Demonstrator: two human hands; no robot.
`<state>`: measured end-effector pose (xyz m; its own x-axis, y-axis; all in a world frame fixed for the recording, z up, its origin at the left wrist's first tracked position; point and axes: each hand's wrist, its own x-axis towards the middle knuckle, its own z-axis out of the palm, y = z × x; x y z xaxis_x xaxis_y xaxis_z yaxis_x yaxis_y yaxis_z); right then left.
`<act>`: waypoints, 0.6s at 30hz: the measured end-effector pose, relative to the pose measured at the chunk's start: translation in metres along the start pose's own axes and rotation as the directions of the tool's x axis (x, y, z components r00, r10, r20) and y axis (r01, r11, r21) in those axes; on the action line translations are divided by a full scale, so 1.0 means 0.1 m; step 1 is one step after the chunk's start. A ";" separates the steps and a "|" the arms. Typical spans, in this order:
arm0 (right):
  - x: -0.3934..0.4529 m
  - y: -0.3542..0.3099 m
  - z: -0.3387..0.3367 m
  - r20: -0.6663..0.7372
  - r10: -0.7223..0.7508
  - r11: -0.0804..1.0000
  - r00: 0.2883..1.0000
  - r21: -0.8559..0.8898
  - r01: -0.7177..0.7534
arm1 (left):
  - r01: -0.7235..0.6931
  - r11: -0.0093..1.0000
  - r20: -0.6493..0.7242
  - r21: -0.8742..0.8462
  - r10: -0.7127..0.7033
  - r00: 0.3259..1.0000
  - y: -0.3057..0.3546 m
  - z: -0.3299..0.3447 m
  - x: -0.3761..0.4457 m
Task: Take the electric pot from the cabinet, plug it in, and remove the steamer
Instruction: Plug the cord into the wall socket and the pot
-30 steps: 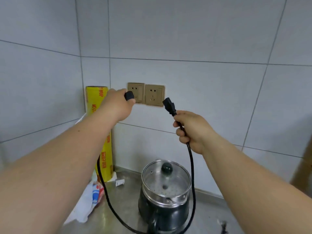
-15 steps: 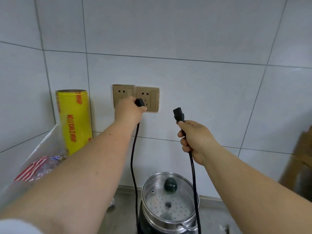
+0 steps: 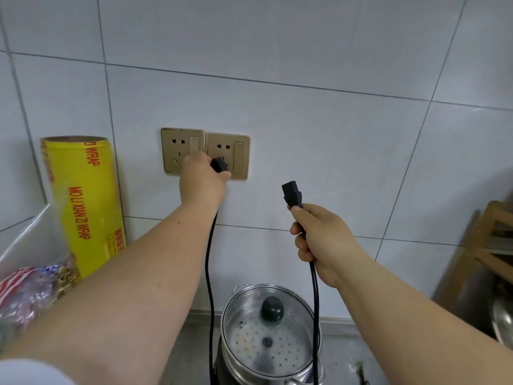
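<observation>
Yellow roll [image 3: 83, 201] lettered "MO LI XIAN ZI WRAP"; electric pot [image 3: 270, 337] on worktop, base cut off; left hand [image 3: 201, 184] gripping plug [image 3: 218, 164] at right socket [image 3: 229, 155], prongs hidden; right hand [image 3: 319, 240] clenched round cord [image 3: 315, 301] below connector [image 3: 292, 194]

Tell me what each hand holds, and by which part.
Left hand grips the wall plug of the black cord at the right socket. Right hand grips the cord just below its pot connector.
</observation>
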<state>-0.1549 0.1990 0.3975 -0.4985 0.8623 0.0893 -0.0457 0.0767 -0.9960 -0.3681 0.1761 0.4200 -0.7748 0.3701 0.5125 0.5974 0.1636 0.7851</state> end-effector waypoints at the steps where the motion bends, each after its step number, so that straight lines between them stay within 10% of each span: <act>1: -0.01 0.00 0.00 0.001 -0.004 1.000 1.000 0.006 0.004 | -0.002 1.000 -0.009 0.009 0.002 1.000 0.01 0.01 0.00; 18: 0.07 0.05 -0.08 0.040 -0.004 0.999 0.999 0.044 0.002 | -0.125 0.900 0.005 0.418 0.135 0.991 0.13 0.14 0.10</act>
<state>-0.1512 0.2091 0.3934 -0.5327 0.8411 0.0935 -0.0850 0.0567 -0.9948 -0.3653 0.1945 0.4309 -0.6863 0.3937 0.6116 0.7205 0.4831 0.4975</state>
